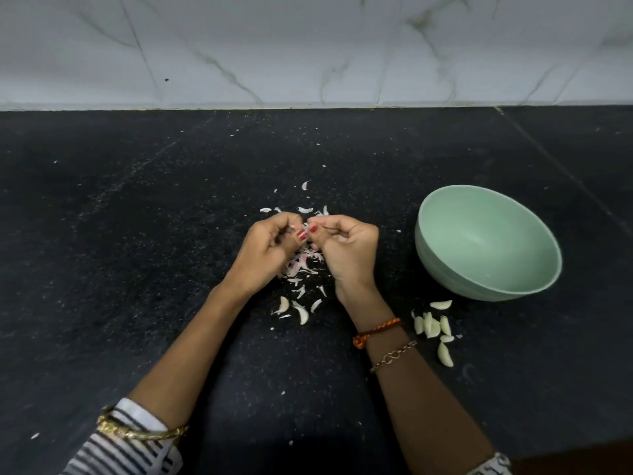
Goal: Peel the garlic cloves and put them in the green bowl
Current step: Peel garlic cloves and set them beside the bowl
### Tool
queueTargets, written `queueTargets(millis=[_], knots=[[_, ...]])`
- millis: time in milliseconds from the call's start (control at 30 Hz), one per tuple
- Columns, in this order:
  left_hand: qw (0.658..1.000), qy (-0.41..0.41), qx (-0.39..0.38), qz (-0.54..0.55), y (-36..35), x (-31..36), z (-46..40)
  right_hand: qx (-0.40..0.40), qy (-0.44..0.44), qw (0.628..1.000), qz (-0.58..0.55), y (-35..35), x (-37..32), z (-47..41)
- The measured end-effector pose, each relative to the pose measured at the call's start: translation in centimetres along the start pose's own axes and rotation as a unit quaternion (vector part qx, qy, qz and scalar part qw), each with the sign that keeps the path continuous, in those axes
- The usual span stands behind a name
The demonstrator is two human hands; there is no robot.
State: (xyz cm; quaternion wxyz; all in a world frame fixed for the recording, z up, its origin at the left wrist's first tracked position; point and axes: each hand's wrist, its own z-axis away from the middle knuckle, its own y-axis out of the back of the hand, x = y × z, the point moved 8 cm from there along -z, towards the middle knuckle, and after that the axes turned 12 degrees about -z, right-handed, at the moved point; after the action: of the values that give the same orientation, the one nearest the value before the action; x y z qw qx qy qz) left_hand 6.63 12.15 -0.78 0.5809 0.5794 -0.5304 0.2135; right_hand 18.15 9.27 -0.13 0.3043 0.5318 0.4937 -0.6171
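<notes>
Left hand (270, 250): held above the table (137, 269), fingers curled inward, thumb tip with a red nail pressed against a small clove (307, 232) between the two hands.
Right hand (346, 250): fingers curled, thumb and forefinger pinched on the same clove from the other side; the thumbs are almost touching.
Clove: mostly hidden by the fingertips, so how much skin is left cannot be told.
Bowl (488, 246): pale green, set on the table to the right of the hands and well apart from them; nothing is seen inside it.
Peeled cloves (433, 329): a small cluster is laid on the table just in front of the bowl, beside the right forearm, outside the bowl.
Skins (301, 269): thin white and pinkish flakes are scattered under and around the hands, with a few larger curved pieces nearer the viewer.
Wrists: an orange thread and a chain bracelet are worn on the right, gold bangles and a striped sleeve on the left.
Wall (308, 46): white marbled tiles behind the black table.
Writing: no label or lettering can be read anywhere.
</notes>
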Motion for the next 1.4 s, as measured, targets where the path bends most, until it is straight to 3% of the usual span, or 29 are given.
queueTargets(millis=[267, 533, 733, 1133, 1400], knots=[[0.996, 0.061, -0.007, 0.059, -0.6, -0.3, 0.1, -0.010, -0.019, 0.999, -0.024, -0.5, 0.3, 0.2], [1.000, 0.016, 0.015, 0.017, 0.1, 0.3, 0.2, -0.006, -0.082, 0.992, -0.100, -0.3, 1.1, 0.0], [0.997, 0.009, 0.073, -0.013, 0.8, 0.3, 0.4, 0.012, -0.140, 0.971, -0.196, 0.3, 1.8, -0.3], [0.964, -0.066, 0.214, -0.142, 2.8, 1.9, 1.1, -0.027, -0.115, 0.984, -0.130, -0.2, 1.7, -0.1], [0.984, -0.032, 0.135, -0.107, 1.7, 1.0, 0.5, -0.034, -0.109, 0.987, -0.111, -0.2, 1.6, -0.2]])
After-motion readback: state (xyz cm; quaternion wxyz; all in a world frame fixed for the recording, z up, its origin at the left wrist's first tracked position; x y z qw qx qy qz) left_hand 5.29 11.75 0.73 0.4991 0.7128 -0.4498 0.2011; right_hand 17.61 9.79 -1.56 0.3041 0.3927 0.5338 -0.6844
